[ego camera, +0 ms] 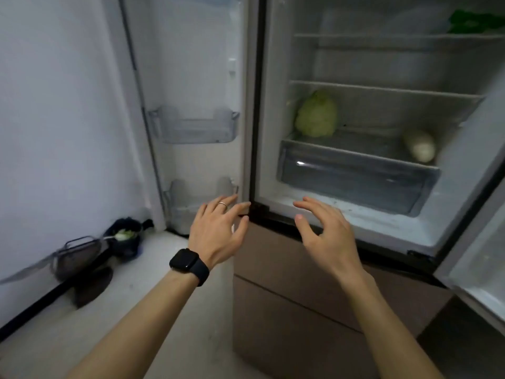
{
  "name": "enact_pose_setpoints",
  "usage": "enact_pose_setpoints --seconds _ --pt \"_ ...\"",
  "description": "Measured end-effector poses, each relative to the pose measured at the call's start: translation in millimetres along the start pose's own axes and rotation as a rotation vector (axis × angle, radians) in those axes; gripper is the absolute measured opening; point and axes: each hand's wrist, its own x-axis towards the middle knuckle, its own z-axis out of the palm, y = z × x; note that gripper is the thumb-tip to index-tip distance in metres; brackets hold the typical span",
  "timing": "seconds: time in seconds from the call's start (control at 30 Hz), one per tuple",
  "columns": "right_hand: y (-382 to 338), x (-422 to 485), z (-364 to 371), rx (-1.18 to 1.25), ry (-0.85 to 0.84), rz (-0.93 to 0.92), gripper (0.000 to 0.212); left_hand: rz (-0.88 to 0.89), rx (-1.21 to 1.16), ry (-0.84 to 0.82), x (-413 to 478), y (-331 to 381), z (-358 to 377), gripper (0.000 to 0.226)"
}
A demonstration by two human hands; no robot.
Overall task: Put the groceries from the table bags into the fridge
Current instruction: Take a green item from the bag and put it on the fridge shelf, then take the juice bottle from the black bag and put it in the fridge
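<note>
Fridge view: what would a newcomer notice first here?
Two empty hands, the left hand with a black watch and the right hand, spread before the open fridge. Inside, a pale green cabbage sits above the clear drawer, a whitish vegetable to its right.

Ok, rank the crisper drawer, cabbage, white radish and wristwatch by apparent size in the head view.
1. crisper drawer
2. cabbage
3. white radish and wristwatch: about alike, and the watch is nearer the camera, so unranked.
</note>
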Motion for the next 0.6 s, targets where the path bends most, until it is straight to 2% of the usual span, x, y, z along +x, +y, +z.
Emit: enact_pose_setpoints --seconds 0.13,0.3,0.43,0.6 --pt "-39 -48 64 0.043 -0.231 -0.049 0.028 -0.239 0.053 -0.080 -106 -68 -16 0.046" --pt "-111 -121 154 0.130 -0.528 -0.155 0.031 -0.591 0.104 -0.143 -249 -155 -54 0.042" --pt "-190 -188 220 0.156 -0.746 -0.281 0.036 -0.802 0.156 -0.115 -366 -208 -109 0.042" --pt "-315 -271 282 0.173 -0.894 -0.474 0.041 -1.005 0.273 -0.040 -512 -258 -197 0.041"
